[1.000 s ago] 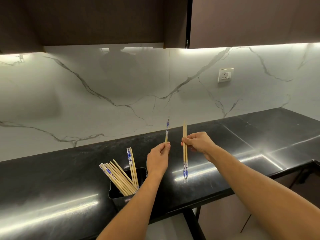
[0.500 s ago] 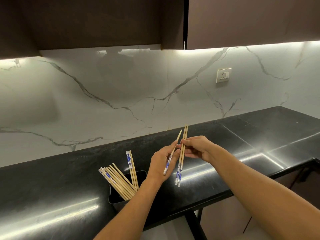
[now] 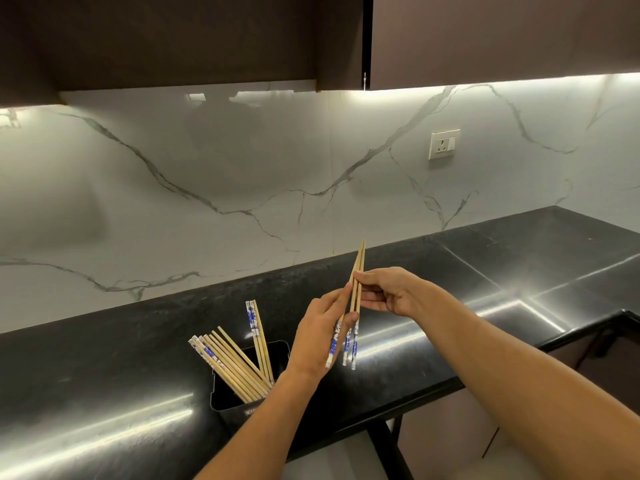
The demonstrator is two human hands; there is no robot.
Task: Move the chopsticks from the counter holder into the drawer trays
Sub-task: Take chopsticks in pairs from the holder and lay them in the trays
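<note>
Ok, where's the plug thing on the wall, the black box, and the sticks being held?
Wall socket (image 3: 444, 144), head view, middle of its plate.
Black holder (image 3: 281, 353), head view, back right wall.
Held chopsticks (image 3: 362, 258), head view, bare wood near top.

Left of and below the grip on the held chopsticks (image 3: 360, 258), the holder (image 3: 239, 415) and its leaning sticks (image 3: 232, 367) obstruct. Right of the grip: open counter (image 3: 502, 271). Wall (image 3: 277, 174) behind.

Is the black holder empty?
No, a bunch of chopsticks leans inside the black holder.
</note>
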